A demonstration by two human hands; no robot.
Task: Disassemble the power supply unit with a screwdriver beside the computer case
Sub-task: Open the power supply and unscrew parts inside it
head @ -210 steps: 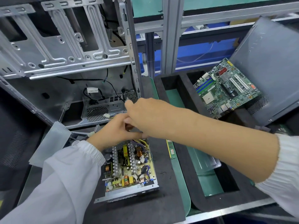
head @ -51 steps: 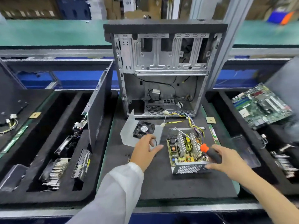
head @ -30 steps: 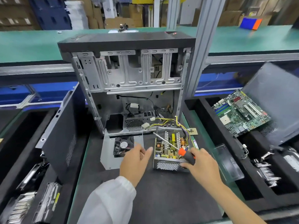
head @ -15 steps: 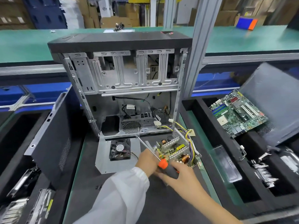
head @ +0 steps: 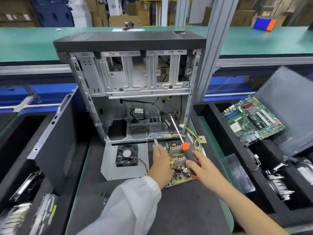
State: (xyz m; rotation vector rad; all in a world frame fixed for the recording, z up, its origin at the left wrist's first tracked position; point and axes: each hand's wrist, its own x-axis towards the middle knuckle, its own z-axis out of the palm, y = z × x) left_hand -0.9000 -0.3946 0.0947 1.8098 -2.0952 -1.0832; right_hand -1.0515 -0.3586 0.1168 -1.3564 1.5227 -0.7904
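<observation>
- While our right hand (head: 201,167) curls round the screwdriver (head: 183,145) handle, its shaft points up and away, toward the open computer case (head: 132,78) — the tip is off the work, engaging no screw.
- Our left hand (head: 160,162) lies on the near-left edge of the power supply unit (head: 177,160), fingers fairly straight and pressing on it, not wrapped round anything we can make out.
- That unit sits just in front of the case, on the dark mat (head: 186,209), circuit board (head: 176,156) exposed and heatsinks showing; yellow wires (head: 191,133) trail from it toward the case mouth.
- To the left of the unit lies the cover plate with fan (head: 127,155), already off.
- Our read: the board's fixing screws are next. We'd bring the tip down square onto a screw head, with the left hand pinning the chassis so it cannot skate on the mat.
- Mind the wires and capacitors — a slipping blade could gouge them. We'd press firmly first, then turn.
- Loose screws (head: 105,195) lie in front of that cover plate; new ones belong with them.
</observation>
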